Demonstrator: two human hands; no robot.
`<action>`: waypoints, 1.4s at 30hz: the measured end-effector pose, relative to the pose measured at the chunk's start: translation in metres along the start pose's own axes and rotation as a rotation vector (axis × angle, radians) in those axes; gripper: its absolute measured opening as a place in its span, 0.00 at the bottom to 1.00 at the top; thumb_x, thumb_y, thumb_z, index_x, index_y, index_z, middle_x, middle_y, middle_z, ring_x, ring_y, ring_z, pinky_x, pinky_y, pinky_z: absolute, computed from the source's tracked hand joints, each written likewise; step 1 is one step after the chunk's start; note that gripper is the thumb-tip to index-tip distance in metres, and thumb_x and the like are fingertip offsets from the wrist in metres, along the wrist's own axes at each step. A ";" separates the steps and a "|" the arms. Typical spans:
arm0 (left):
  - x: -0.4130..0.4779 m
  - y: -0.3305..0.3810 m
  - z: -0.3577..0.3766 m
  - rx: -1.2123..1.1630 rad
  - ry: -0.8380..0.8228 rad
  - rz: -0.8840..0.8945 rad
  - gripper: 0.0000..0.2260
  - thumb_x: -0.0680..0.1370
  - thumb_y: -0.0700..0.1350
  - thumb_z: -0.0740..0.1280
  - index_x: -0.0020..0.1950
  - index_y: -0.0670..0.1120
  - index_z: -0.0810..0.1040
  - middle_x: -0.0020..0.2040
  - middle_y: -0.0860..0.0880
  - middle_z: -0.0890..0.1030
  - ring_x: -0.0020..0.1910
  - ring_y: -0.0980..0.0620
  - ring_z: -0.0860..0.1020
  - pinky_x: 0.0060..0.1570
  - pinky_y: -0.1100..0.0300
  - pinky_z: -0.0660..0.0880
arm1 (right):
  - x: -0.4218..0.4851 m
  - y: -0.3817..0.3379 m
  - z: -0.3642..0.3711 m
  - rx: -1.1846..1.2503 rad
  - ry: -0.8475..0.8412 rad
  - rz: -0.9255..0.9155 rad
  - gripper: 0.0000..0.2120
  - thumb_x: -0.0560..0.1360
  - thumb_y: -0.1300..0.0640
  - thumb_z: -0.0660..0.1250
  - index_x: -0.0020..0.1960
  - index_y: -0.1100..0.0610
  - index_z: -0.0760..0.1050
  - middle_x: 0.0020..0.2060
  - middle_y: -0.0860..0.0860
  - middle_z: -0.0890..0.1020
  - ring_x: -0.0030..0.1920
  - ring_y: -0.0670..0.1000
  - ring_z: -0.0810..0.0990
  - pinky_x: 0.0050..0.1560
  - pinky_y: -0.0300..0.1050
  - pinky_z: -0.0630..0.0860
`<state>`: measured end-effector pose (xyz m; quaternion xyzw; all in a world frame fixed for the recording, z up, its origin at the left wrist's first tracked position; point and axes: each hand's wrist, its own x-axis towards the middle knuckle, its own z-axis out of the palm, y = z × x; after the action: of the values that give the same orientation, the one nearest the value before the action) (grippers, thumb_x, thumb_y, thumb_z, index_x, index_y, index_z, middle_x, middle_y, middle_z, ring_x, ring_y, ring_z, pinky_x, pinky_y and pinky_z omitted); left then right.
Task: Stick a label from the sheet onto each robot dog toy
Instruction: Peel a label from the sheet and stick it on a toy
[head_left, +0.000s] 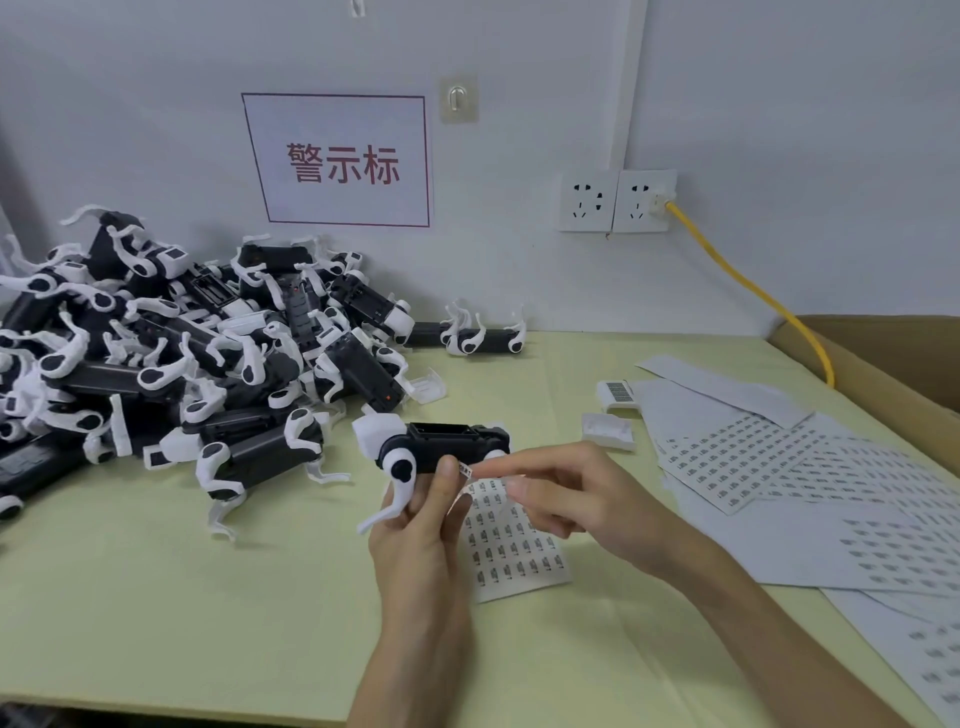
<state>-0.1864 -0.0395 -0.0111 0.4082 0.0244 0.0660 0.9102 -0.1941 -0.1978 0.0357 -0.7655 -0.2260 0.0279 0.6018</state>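
Nearest us, our left hand grips a black-and-white plastic robot dog toy belly-up, its far legs hidden. Just right, our right hand pinches a tiny white printed label against the toy's flank; its print is unreadable. Beneath the hands lies a white label sheet, partly covered. Left of our hands sprawls a tangled heap of black-and-white toy dogs, cut off at the edge.

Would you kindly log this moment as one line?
left hand holds robot dog toy | right hand pinches label against it
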 end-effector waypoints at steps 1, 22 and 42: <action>0.000 -0.001 0.000 0.010 -0.010 0.009 0.04 0.72 0.44 0.76 0.43 0.48 0.82 0.38 0.53 0.82 0.44 0.53 0.82 0.55 0.56 0.76 | 0.000 0.000 0.000 -0.008 0.002 -0.003 0.15 0.79 0.56 0.65 0.63 0.55 0.83 0.26 0.46 0.67 0.29 0.46 0.66 0.34 0.34 0.66; 0.001 -0.009 -0.004 0.113 0.000 0.040 0.09 0.78 0.36 0.72 0.58 0.41 0.84 0.51 0.46 0.88 0.47 0.52 0.86 0.41 0.66 0.79 | 0.001 0.008 -0.001 -0.096 0.031 0.023 0.12 0.82 0.57 0.65 0.58 0.45 0.84 0.25 0.46 0.72 0.29 0.45 0.69 0.33 0.30 0.66; -0.001 -0.008 -0.001 0.121 0.010 0.069 0.10 0.78 0.33 0.71 0.58 0.41 0.84 0.48 0.49 0.88 0.43 0.56 0.86 0.38 0.68 0.79 | 0.001 0.011 0.001 -0.118 0.043 0.040 0.13 0.81 0.55 0.64 0.60 0.48 0.84 0.26 0.46 0.73 0.28 0.43 0.69 0.32 0.29 0.66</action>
<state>-0.1866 -0.0444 -0.0180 0.4629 0.0189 0.0977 0.8808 -0.1900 -0.1986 0.0259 -0.8046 -0.1990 0.0101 0.5594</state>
